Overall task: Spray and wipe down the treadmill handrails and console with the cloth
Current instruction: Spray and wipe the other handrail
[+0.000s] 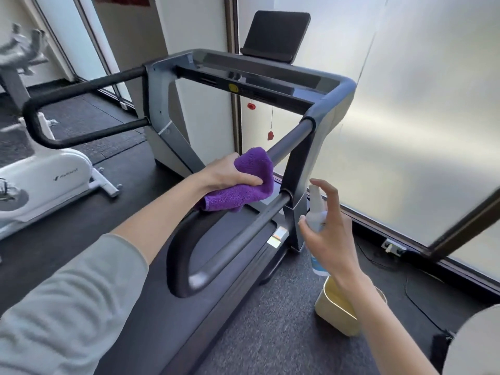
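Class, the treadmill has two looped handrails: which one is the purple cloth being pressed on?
The right handrail, nearest the frosted window; the left hand grips the purple cloth on it. The left handrail is bare.

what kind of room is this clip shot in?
Most likely a small gym or home fitness room. A treadmill with looped black handrails fills the middle, a white exercise bike stands to its left, and dark rubber-like flooring runs under both, beside frosted glass panels.

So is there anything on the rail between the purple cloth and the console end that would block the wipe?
Nothing visible. The left hand grips the purple cloth on the right handrail, and the bar runs bare up to the console.
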Tool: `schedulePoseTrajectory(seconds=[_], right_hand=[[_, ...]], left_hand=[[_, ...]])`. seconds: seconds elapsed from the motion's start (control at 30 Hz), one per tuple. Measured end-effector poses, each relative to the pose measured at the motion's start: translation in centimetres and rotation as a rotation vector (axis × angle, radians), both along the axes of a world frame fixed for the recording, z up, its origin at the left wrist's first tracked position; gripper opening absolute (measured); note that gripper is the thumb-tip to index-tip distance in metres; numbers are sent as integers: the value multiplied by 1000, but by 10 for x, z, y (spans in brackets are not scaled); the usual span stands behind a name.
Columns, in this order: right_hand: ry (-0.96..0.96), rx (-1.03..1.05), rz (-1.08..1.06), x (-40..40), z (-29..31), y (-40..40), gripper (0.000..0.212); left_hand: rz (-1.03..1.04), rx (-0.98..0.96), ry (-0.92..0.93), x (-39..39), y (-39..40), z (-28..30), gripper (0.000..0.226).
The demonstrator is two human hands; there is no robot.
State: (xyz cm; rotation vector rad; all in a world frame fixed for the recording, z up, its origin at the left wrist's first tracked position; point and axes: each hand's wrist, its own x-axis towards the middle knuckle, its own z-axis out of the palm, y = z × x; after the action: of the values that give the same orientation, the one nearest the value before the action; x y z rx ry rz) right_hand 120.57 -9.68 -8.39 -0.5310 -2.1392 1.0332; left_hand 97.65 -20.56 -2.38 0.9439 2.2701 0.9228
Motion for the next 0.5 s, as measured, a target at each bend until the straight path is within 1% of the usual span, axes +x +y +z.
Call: schedulePoseTrajectory(seconds=[0.07,0.17,0.27,0.33,0.4,0.5], right_hand=[[13,-7,-10,-2,0,-11,70],[34,-26,-8,-3,1,-34,72],[28,-61,-21,-3,-3,-59,72],[38,-79,-46,-1,-7,-76,69],[37,-72,-59,2,-9,-92,68],[32,-60,-67,7,-9,-112,69]], left_hand=[[11,0,12,5,-17,-2,63],[35,-27,137,15,-43,-5,61],[38,14,226,24,-66,-10,59],[70,62,269,29,-78,-12,65],[102,117,270,36,-90,-14,74],[106,193,322,47,-107,-20,62]])
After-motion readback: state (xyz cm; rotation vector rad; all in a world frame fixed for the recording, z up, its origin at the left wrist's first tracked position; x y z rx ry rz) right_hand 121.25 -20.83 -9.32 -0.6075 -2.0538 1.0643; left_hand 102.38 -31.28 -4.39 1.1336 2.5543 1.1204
